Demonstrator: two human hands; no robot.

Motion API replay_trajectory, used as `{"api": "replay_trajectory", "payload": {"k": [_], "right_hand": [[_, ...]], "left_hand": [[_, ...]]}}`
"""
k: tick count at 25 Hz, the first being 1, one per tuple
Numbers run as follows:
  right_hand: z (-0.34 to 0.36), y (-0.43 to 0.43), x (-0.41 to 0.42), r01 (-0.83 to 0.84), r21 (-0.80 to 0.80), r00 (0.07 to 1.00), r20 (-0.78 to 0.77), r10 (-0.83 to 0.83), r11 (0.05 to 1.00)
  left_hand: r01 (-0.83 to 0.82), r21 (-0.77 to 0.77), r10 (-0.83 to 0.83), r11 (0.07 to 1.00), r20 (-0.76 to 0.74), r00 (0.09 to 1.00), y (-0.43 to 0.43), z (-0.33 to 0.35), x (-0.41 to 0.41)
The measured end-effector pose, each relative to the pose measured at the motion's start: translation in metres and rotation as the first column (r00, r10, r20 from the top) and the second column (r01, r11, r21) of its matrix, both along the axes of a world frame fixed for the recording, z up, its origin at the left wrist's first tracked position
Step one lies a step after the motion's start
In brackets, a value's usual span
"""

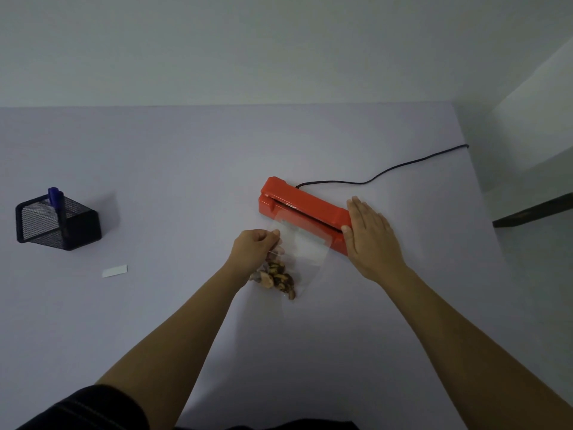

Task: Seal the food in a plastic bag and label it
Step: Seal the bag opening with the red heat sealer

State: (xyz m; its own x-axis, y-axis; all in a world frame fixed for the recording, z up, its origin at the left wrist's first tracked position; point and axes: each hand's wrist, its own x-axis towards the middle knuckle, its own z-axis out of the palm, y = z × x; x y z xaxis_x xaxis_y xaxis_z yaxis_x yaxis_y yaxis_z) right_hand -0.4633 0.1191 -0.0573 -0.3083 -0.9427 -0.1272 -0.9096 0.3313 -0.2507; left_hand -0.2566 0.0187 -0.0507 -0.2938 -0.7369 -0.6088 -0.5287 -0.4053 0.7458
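Sealing step in hand, not finished. Clear plastic bag [297, 243] with brown food [276, 276] at its bottom, lying on the bench [186, 169], open end tucked into the red sealer [302, 209]. Left hand [254, 246] pinching the bag's edge; right hand [370, 237] flat and spread on the sealer's near end. White label [114, 271] and pen [55, 198] far left of the sealer, untouched. No readable writing anywhere.

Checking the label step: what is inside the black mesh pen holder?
One blue marker stands in the mesh holder, its cap sticking out above the rim. The white label lies outside it on the table. The holder's bottom is too dark to check.
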Motion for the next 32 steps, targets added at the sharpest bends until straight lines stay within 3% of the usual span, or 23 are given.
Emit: {"api": "replay_trajectory", "payload": {"k": [32], "right_hand": [[-0.003,0.0007,-0.0006,0.007,-0.023,1.0,0.019,-0.007,1.0]], "left_hand": [[0.017,0.005,-0.017,1.0,0.031,0.999,-0.0019,-0.0016,-0.0006]]}}
